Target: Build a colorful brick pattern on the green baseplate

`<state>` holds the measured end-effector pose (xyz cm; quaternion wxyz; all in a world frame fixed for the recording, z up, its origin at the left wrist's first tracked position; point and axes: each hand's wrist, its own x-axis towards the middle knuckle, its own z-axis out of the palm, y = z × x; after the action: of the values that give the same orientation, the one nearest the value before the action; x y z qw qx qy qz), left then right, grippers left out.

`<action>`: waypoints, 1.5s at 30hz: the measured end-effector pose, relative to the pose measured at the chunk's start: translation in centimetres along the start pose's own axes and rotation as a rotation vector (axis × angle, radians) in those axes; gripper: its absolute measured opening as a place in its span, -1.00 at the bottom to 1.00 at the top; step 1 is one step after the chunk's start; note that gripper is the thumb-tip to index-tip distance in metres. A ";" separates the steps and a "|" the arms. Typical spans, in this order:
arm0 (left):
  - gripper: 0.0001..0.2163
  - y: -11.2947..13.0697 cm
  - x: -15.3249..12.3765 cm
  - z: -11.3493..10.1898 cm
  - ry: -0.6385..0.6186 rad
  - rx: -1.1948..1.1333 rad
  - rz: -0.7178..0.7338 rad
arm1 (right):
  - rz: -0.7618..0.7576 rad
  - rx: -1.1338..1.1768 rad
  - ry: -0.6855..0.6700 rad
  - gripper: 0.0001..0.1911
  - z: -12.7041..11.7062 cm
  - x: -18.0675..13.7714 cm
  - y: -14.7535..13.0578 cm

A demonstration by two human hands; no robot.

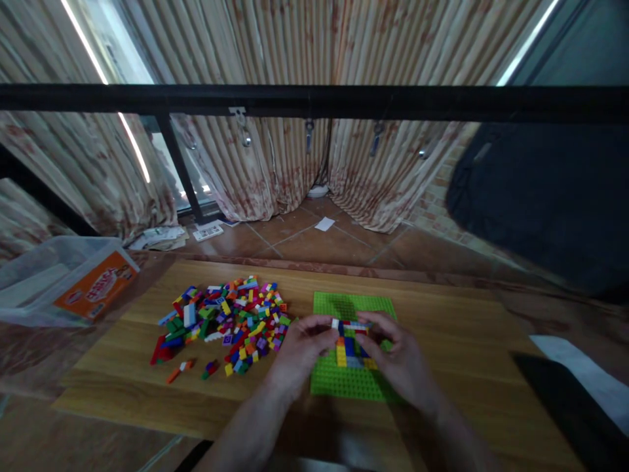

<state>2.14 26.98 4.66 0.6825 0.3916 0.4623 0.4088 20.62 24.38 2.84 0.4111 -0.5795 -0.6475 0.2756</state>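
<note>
A green studded baseplate (339, 387) lies on the wooden table, bearing a low build of toy bricks (350, 351) in yellow, orange, blue and grey. At the back left corner of the build, my left hand (304, 344) pinches a white toy brick (335, 324) between thumb and fingers. My right hand (400, 354) closes round the right end of the build, its thumb and index finger at a row of small red, white and blue bricks. Its fingers hide part of that end. I cannot tell whether that row is fixed down or held up.
Left on the table (457, 341) spreads a heap of loose mixed toy bricks (236, 321), with a few strays in front. A clear plastic box (44, 282) with an orange label stands beyond the left edge. A dark flat object (560, 400) lies at the right. Behind are a black rail (314, 101) and curtains.
</note>
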 end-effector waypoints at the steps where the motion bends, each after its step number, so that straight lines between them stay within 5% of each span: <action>1: -0.73 -0.3 0.1 0.6 -0.003 -0.063 -0.053 | -0.024 0.012 -0.039 -0.59 0.0 -0.3 -0.4; 5: -0.71 -1.0 0.2 1.9 -0.034 -0.168 -0.145 | -0.071 0.013 -0.088 -0.50 0.1 -1.0 -1.2; 12: -0.82 -1.3 0.7 3.2 -0.071 0.000 -0.061 | -0.069 -0.109 -0.071 -0.72 -0.4 -0.8 -0.7; 21: -0.82 -1.8 2.4 0.5 0.119 0.550 0.224 | -0.037 -0.310 -0.102 -0.63 -2.0 -1.0 2.4; 45: -0.82 -1.0 1.1 1.3 0.064 0.990 0.210 | -0.066 -0.502 -0.194 -0.56 -0.3 -1.2 2.7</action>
<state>3.79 27.40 3.73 0.3557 0.7000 0.5793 0.2189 22.27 23.68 0.52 0.1993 -0.6127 -0.7505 0.1472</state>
